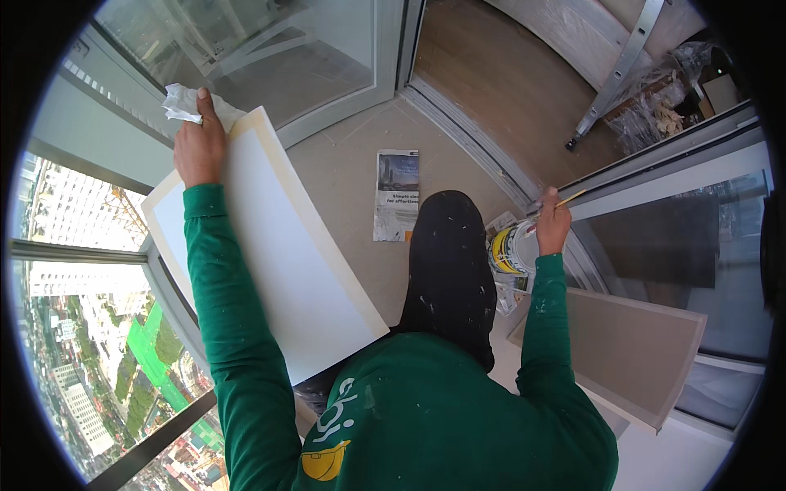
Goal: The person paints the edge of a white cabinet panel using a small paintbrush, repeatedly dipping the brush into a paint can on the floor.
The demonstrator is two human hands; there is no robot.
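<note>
My left hand (pixel 201 147) is closed over the far edge of a large white panel (pixel 274 237) with a cream border. A crumpled white cloth or tissue (pixel 182 104) is pinched in the same hand. The panel leans at a slant beside my left forearm, its near corner by my lap. In my right hand (pixel 554 227) is a thin paintbrush (pixel 572 198), its light wooden handle pointing up and away. The brush's other end is at the mouth of a paint can (pixel 508 250) with a yellow and white label; its bristles cannot be made out.
A folded printed sheet (pixel 397 195) lies on the tiled floor ahead of my knee (pixel 450 245). More printed paper is under the can. A beige panel (pixel 618 348) rests at right. Sliding-door tracks (pixel 471 131) and a metal ladder leg (pixel 618 74) are farther off. Windows border the left.
</note>
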